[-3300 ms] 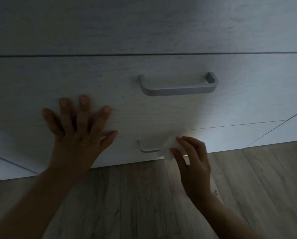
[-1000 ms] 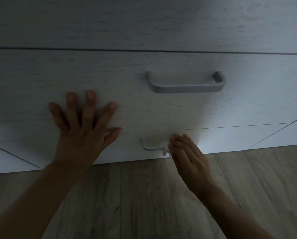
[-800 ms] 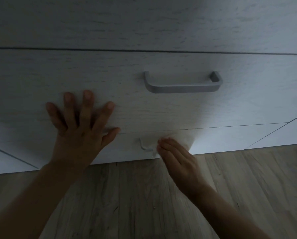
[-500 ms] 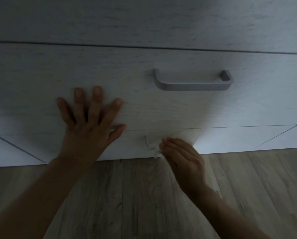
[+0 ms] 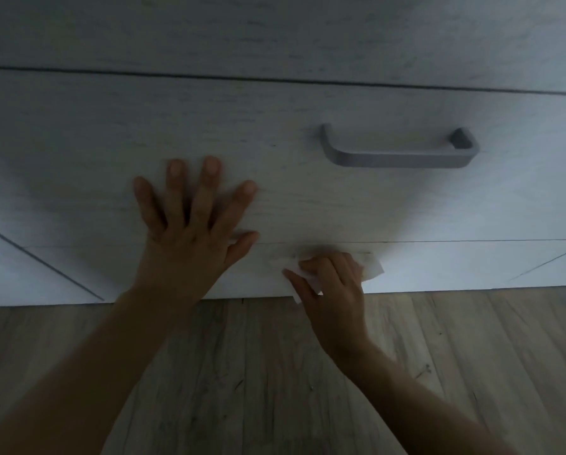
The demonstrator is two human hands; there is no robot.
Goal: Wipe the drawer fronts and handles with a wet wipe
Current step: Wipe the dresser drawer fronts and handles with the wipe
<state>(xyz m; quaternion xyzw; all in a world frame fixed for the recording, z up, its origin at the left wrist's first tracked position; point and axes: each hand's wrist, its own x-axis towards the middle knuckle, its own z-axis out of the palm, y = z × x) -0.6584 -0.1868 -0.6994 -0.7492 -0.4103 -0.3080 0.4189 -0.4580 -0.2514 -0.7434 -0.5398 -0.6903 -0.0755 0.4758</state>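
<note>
Low on the bottom drawer front (image 5: 455, 264), between the seam above it and its lower edge at the wooden floor (image 5: 275, 372), the right hand (image 5: 334, 290) curls its fingers over a bunched white wet wipe (image 5: 371, 269) and presses it to the panel. A corner of the wipe sticks out to the right, where bare panel runs on. The left hand (image 5: 189, 238) lies flat on the middle drawer front (image 5: 307, 208), fingers spread. Its thumb lies along the seam, near the wipe but apart. The grey bar handle (image 5: 396, 157) above stands untouched.
</note>
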